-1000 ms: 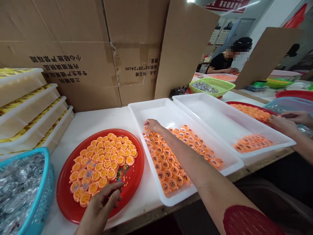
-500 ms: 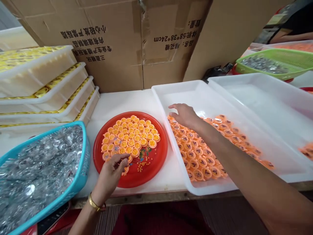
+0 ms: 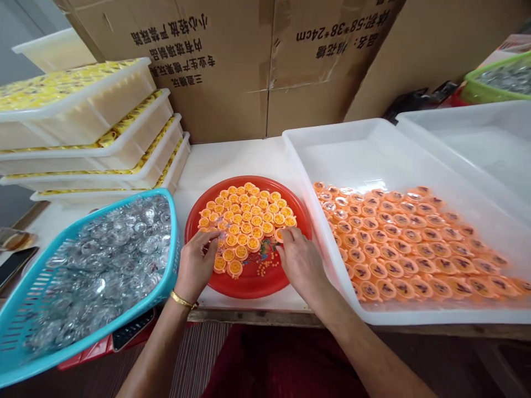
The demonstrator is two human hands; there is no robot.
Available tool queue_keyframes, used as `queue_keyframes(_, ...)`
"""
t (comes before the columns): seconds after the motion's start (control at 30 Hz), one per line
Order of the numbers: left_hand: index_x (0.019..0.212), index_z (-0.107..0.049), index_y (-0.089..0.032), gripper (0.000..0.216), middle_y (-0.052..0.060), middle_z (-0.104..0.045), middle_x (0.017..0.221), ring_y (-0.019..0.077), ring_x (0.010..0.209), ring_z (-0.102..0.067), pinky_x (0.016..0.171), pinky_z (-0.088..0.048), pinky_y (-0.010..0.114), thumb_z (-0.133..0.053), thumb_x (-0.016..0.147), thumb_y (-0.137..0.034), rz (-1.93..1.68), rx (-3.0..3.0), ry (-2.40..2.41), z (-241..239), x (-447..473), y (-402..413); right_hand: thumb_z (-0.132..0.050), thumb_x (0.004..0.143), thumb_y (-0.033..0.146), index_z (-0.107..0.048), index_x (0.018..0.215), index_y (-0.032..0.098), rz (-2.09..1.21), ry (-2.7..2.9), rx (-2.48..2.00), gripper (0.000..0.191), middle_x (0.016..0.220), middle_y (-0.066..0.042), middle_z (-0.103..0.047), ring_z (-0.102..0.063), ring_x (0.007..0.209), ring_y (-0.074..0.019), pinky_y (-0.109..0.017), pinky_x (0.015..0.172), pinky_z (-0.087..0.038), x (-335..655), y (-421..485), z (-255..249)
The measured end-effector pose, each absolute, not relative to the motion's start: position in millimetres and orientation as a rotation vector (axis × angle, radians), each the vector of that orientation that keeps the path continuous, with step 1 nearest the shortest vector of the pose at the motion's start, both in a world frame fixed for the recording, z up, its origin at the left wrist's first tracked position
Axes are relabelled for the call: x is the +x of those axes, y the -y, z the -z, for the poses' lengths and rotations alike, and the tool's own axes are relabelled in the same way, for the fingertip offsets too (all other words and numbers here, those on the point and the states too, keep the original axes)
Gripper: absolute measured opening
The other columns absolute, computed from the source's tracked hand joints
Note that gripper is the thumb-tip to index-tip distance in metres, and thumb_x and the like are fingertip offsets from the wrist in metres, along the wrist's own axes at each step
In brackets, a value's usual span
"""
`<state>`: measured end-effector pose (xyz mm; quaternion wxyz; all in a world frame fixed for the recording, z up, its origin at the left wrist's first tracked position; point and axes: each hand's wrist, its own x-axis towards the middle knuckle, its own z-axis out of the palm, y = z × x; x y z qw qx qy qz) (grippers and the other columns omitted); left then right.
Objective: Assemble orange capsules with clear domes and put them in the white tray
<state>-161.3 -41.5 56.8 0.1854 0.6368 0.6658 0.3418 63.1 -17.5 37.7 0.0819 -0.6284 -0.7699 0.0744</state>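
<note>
A red round tray point(image 3: 253, 287) holds many small orange round cases point(image 3: 244, 221) filled with yellow beads; a few loose beads point(image 3: 267, 265) lie at its front right. My right hand point(image 3: 302, 268) is at the tray's right side, thumb and fingers closed on an orange case point(image 3: 279, 235). Over the left part of the tray is my left hand point(image 3: 198, 264), its thumb and forefinger pinched; something clear seems to show at the tips, too small to name. To the right, a white plastic bin point(image 3: 344, 149) contains rows of orange cases with dark printed pictures point(image 3: 390, 249).
A blue basket point(image 3: 172, 249) full of clear plastic pieces point(image 3: 112, 260) stands at the left. Behind it rise stacked white trays point(image 3: 124, 113) of yellow pieces. A cardboard box point(image 3: 232, 110) walls off the back. Another white bin point(image 3: 468, 132) and a green basket point(image 3: 481, 88) are at the right.
My right hand has moved left from above the white bin to the red tray and grips an orange case. My left hand stays by the tray's left side. The camera view has shifted.
</note>
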Motion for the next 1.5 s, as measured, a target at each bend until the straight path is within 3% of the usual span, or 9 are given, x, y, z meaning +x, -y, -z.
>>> queue_keyframes(0.17,0.096,-0.068,-0.018,0.018,0.005,-0.069,0.091,0.0158,0.079,-0.063,0.073,-0.049,0.028,-0.052,0.087,-0.019,-0.881,1.863,-1.77,-45,-140,49,-0.056,0.089,0.02,-0.053,0.126,0.015,-0.209,2.324,-1.916,0.038,0.102,-0.01,-0.064,-0.063,0.09,-0.025,-0.036,0.077,-0.045,70,37,-38)
queue_keyframes(0.33,0.093,-0.066,-0.016,0.018,0.009,-0.065,0.093,0.0202,0.086,-0.064,0.075,-0.05,0.03,-0.049,0.088,-0.014,-0.101,2.32,-1.551,-47,-93,50,-0.048,0.089,0.008,-0.05,0.131,0.016,-0.159,2.335,-1.919,0.043,0.108,-0.011,-0.062,-0.059,0.095,-0.0237,-0.034,0.078,-0.042,72,32,-34)
queue_keyframes(0.47,0.102,-0.062,-0.009,0.029,0.016,-0.062,0.104,0.026,0.089,-0.065,0.07,-0.052,0.035,-0.037,0.088,-0.005,0.276,2.425,-1.525,-48,-70,43,-0.047,0.09,0.009,-0.059,0.117,0.017,-0.141,2.373,-1.88,0.031,0.105,-0.01,-0.065,-0.057,0.098,-0.0258,-0.036,0.08,-0.037,70,25,-30)
queue_keyframes(0.73,0.098,-0.061,-0.011,0.026,0.015,-0.063,0.093,0.026,0.08,-0.066,0.067,-0.049,0.035,-0.039,0.087,-0.005,0.184,2.264,-1.628,-32,-70,43,-0.053,0.091,0.018,-0.063,0.088,0.017,-0.105,2.272,-1.795,0.01,0.088,-0.006,-0.067,-0.058,0.086,-0.0233,-0.034,0.075,-0.033,75,29,-19)
queue_keyframes(0.93,0.092,-0.06,-0.014,0.014,0.008,-0.062,0.089,0.02,0.077,-0.062,0.068,-0.046,0.029,-0.046,0.089,-0.015,-0.003,2.231,-1.737,-46,-73,31,-0.052,0.09,0.016,-0.061,0.082,0.017,-0.044,2.274,-1.638,0.012,0.08,-0.005,-0.066,-0.059,0.08,-0.0225,-0.034,0.072,-0.034,78,38,-17)
queue_keyframes(1.07,0.091,-0.061,-0.013,0.016,0.009,-0.062,0.089,0.0193,0.073,-0.061,0.062,-0.044,0.029,-0.045,0.089,-0.013,-0.125,2.332,-1.69,-54,-65,24,-0.054,0.085,0.01,-0.061,0.08,0.016,-0.017,2.301,-1.504,0.01,0.077,-0.006,-0.067,-0.06,0.076,-0.0231,-0.034,0.07,-0.035,79,45,-15)
queue_keyframes(1.17,0.088,-0.063,-0.013,0.017,0.01,-0.063,0.089,0.0185,0.07,-0.06,0.06,-0.044,0.028,-0.046,0.089,-0.012,-0.158,2.361,-1.622,-53,-62,27,-0.053,0.087,0.012,-0.06,0.082,0.015,-0.07,2.264,-1.458,0.01,0.078,-0.007,-0.068,-0.062,0.074,-0.0232,-0.034,0.068,-0.037,80,46,-11)
queue_keyframes(1.33,0.084,-0.065,-0.018,0.02,0.006,-0.064,0.085,0.0162,0.081,-0.062,0.072,-0.046,0.026,-0.047,0.091,-0.016,-0.485,2.269,-1.697,-56,-96,28,-0.052,0.091,0.019,-0.059,0.09,0.018,-0.212,2.141,-1.375,0.007,0.091,-0.006,-0.071,-0.066,0.082,-0.0234,-0.036,0.07,-0.044,83,46,-4)
queue_keyframes(1.5,0.096,-0.067,-0.016,0.019,0.01,-0.063,0.098,0.0237,0.089,-0.063,0.073,-0.047,0.031,-0.057,0.085,-0.028,-0.12,2.115,-2.251,-62,-144,15,-0.048,0.091,0.022,-0.056,0.087,0.02,-0.433,1.932,-1.265,0.009,0.108,-0.011,-0.069,-0.067,0.098,-0.0232,-0.039,0.081,-0.053,80,49,-3)
